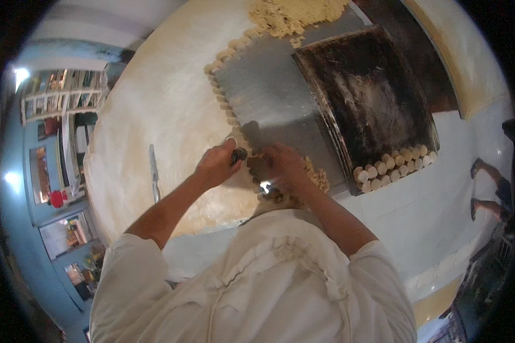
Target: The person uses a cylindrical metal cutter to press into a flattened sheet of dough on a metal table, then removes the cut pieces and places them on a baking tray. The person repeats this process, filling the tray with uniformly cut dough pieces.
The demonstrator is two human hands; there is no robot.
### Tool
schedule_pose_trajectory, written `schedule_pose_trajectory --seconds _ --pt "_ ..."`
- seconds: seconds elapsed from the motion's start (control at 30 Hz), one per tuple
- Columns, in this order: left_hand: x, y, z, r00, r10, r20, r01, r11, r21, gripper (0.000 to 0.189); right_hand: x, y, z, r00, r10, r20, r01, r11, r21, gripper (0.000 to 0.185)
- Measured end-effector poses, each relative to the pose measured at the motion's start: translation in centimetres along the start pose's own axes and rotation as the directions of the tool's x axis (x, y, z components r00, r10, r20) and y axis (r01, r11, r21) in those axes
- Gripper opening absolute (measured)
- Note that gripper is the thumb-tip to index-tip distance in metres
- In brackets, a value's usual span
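Observation:
A large sheet of pale rolled dough (167, 98) lies before me, with a scalloped edge of round cuts beside a bare metal worktop (266, 85). My left hand (219, 163) rests at that edge, closed around a small dark object (239, 155), perhaps a round cutter. Just to its right, my right hand (283, 165) is over the metal, fingers bent down; whether it holds anything is hidden. Dough scraps (317, 175) lie beside the right wrist. On a dark baking tray (369, 98), rounds of dough (386, 165) stand in rows along the near end.
A knife (153, 167) lies on the dough at left. A heap of crumbly dough (296, 15) sits at the far side. Shelves (64, 100) stand at the far left. At the right edge are the legs of another person (491, 188).

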State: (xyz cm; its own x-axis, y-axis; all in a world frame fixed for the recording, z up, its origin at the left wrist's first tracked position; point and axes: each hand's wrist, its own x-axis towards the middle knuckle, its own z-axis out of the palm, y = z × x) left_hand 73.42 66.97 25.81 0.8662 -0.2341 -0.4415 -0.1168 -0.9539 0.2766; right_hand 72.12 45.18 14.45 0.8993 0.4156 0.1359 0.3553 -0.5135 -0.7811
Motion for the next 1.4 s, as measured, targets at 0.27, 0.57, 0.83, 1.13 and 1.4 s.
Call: schedule_pose_trajectory --seconds 0.27,0.57,0.83,1.13,1.4 --pt "1.6 -0.3 2.2 0.996 -0.089 0.008 0.089 0.995 -0.045 0.035 4.5 -2.3 0.4 0.911 0.039 0.411 0.041 0.982 -0.184 0.032" --pt "-0.7 -2.8 6.0 0.962 0.089 -0.259 -0.188 0.902 -0.389 0.042 -3.6 -2.8 -3.6 0.921 -0.219 0.323 0.309 0.915 -0.26 0.054" --pt "-4.4 5.1 1.7 0.999 -0.045 -0.013 -0.019 -0.143 -0.989 0.045 -3.9 -3.0 -7.9 0.913 0.069 0.401 -0.407 0.128 0.905 0.047" --pt "-2.6 23.3 -3.1 0.548 0.402 -0.733 -0.698 0.703 -0.136 0.056 -5.7 1.6 -16.8 0.973 0.029 0.228 -0.217 -0.216 0.952 0.047" --pt "0.3 28.4 -3.2 0.77 -0.043 -0.636 -0.526 0.521 -0.672 0.054 -7.6 13.4 -28.5 0.973 0.198 0.122 -0.075 -0.231 0.97 0.028"
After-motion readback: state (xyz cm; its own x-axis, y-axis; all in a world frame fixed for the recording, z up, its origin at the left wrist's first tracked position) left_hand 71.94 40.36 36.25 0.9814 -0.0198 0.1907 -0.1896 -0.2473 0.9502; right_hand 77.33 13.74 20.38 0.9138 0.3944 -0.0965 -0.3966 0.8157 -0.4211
